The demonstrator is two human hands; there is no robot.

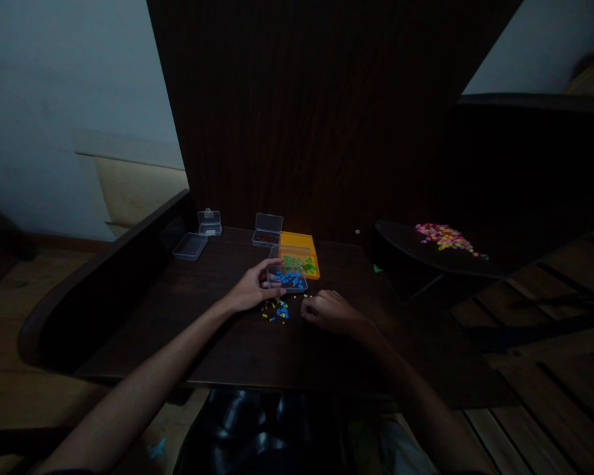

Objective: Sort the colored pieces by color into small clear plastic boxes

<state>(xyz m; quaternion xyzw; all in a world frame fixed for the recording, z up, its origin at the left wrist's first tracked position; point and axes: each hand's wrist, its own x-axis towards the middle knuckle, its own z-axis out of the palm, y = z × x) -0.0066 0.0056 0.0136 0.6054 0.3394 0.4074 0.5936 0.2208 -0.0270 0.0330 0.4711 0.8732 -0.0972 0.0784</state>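
Observation:
My left hand (254, 285) grips a small clear plastic box (297, 287) by its left side, fingers and thumb around it. Blue pieces (288, 278) lie inside that box. Just below it, a loose scatter of blue and yellow pieces (280, 310) lies on the dark wooden surface (247, 356). To the right of the scatter, my right hand (328, 310) rests low with its fingers curled together; whatever is between the fingertips, if anything, is hidden. Behind the clear box sits a yellow-orange tray (315, 264) with green pieces (297, 262) in it.
An open clear box (268, 232) with dark reddish contents stands at the back. Further left are a small clear case (210, 223) and a shallow clear lid or tray (191, 245). Pink and yellow pieces (445, 237) are heaped on a raised dark ledge (400, 241) at right.

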